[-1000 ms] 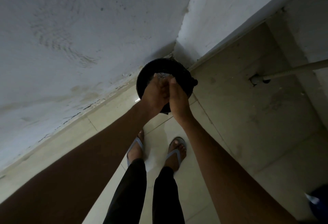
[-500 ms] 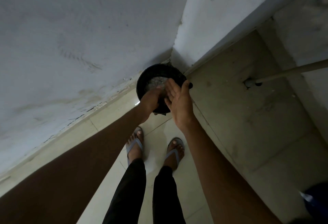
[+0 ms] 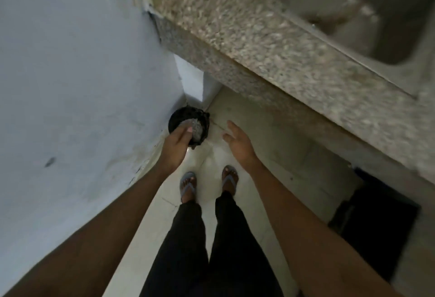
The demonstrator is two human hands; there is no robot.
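Hovering left hand [image 3: 175,142] above black bin [image 3: 184,114], right hand [image 3: 237,140] splayed nearby

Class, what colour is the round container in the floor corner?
The container is black, clearest in the head view.

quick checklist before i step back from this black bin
1. Right hand free: ok, open, apart from the black bin.
2. Left hand free: ok, fingers straight above the bin.
3. Grey waste inside the bin: ok.
4. Bin upright in the wall corner: ok.
5. Floor dry underfoot: cannot tell, one shiny patch.
6. Counter edge clear of both hands: ok.
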